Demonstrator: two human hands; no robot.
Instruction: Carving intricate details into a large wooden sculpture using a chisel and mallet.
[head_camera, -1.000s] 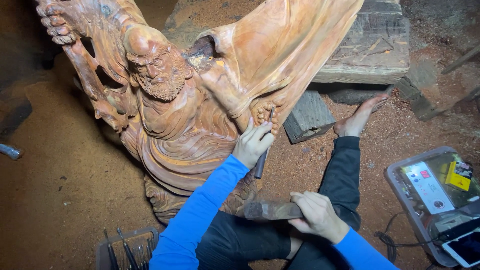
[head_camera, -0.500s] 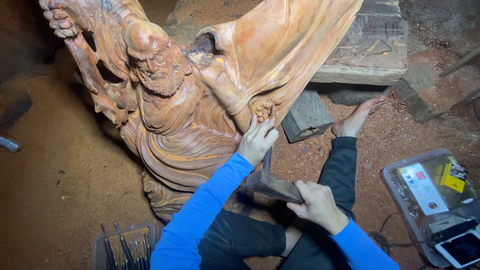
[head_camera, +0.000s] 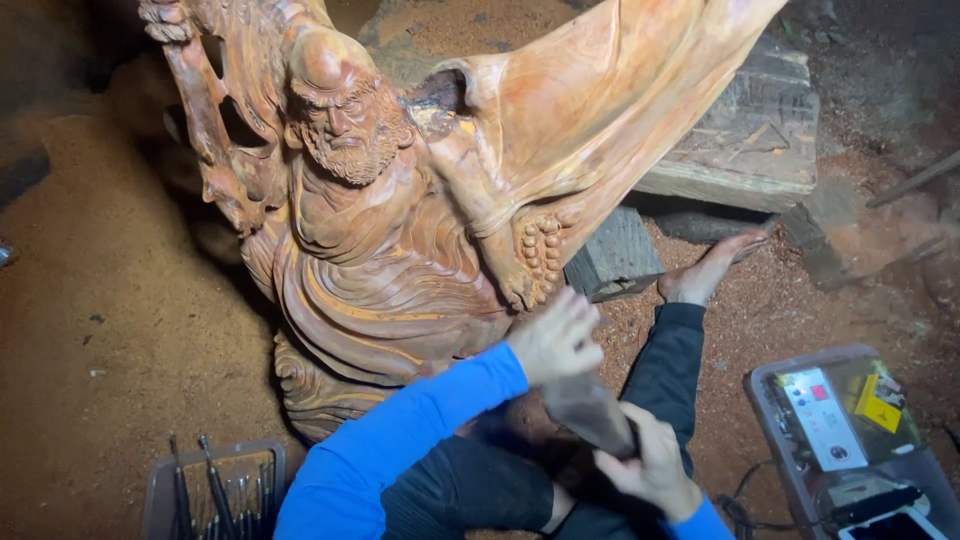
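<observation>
This is a woodcarver's workshop, earthy and rough. A big carved wooden figure, bearded and draped in flowing robes, dominates the floor. Reddish sawdust covers the dirt floor all around it. Rough timber blocks lie behind the carving. A grey bin of chisels sits low at the left, and a plastic tray of odds and ends sits at the right.
</observation>
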